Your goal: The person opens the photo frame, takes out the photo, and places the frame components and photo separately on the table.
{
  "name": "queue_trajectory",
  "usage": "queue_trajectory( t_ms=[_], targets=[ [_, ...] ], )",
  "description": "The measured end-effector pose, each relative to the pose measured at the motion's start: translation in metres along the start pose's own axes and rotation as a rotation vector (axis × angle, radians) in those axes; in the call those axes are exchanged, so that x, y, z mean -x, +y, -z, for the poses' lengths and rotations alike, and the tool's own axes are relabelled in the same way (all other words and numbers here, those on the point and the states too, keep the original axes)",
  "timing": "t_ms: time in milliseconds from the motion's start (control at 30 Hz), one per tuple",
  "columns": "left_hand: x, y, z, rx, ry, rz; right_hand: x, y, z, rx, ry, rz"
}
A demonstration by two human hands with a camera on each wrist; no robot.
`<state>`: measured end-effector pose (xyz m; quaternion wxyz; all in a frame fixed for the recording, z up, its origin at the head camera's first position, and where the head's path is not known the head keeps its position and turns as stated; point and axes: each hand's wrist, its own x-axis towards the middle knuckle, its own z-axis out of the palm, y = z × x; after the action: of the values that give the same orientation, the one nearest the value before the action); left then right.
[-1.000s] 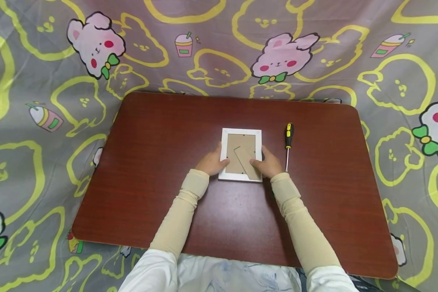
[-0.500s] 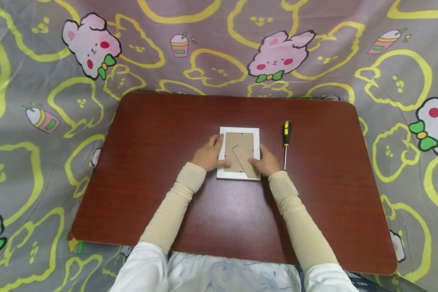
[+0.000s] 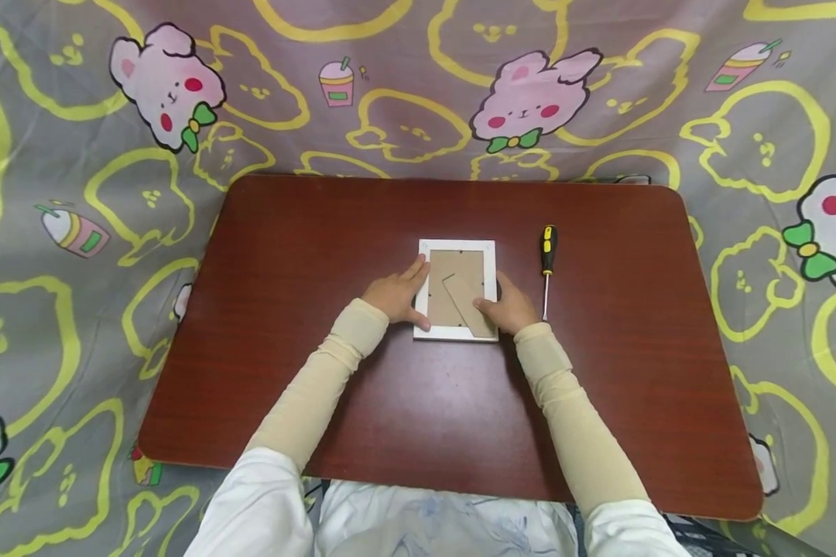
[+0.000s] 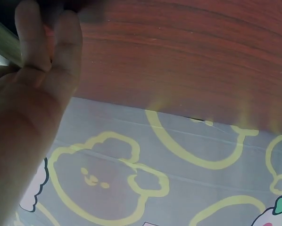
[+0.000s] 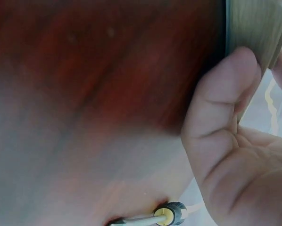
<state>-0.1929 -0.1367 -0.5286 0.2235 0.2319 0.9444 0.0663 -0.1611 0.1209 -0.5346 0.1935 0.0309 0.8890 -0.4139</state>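
Observation:
A white photo frame (image 3: pixel 453 267) lies back side up on the table, showing its tan backing board and a slanted stand leg (image 3: pixel 465 305). At its left side, my left hand (image 3: pixel 393 298) touches the white border with spread fingers, thumb near the lower left corner. In the left wrist view, two fingers (image 4: pixel 68 47) are stretched out beside the frame's edge (image 4: pixel 6 42). My right hand (image 3: pixel 515 305) grips the right side, thumb over the backing near the stand leg. Its curled fingers (image 5: pixel 226 89) press against the frame's side (image 5: pixel 254 28) in the right wrist view.
A black and yellow screwdriver (image 3: pixel 547 249) lies right of the frame, shaft toward the person, tip close to the right hand. The reddish-brown table (image 3: pixel 306 255) has rounded corners. Patterned cloth (image 3: pixel 404 46) hangs behind and beside it.
The left hand has loosened and spread its fingers along the left edge; its thumb has slid off the backing onto the border. The right hand keeps its grip, and the frame stays in place.

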Motion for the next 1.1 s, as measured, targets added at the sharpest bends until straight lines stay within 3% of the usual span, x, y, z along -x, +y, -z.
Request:
queue_trajectory(
  t_ms=[167,233,433,533,767,933,1100],
  targets=[
    [-0.004,0.006,0.003,-0.010,-0.003,0.007,-0.008,0.003,0.019,0.005,-0.040,0.034],
    [-0.005,0.008,0.004,-0.008,-0.002,0.011,-0.013,0.005,0.032,0.025,-0.016,0.065],
    [-0.004,0.009,0.004,0.001,0.006,0.003,-0.036,0.008,0.079,0.142,0.224,0.140],
    [0.002,0.010,0.005,0.011,0.004,0.010,-0.049,0.008,0.095,0.232,0.294,0.137],
    [0.012,0.012,0.003,0.010,-0.017,0.031,-0.076,0.020,0.105,0.446,0.229,0.036],
    [0.015,0.017,0.001,0.019,-0.017,0.018,-0.089,0.035,0.106,0.458,0.172,-0.009],
    [0.016,0.021,0.001,0.033,-0.012,0.021,-0.095,0.042,0.105,0.438,0.181,0.019]
  ],
)
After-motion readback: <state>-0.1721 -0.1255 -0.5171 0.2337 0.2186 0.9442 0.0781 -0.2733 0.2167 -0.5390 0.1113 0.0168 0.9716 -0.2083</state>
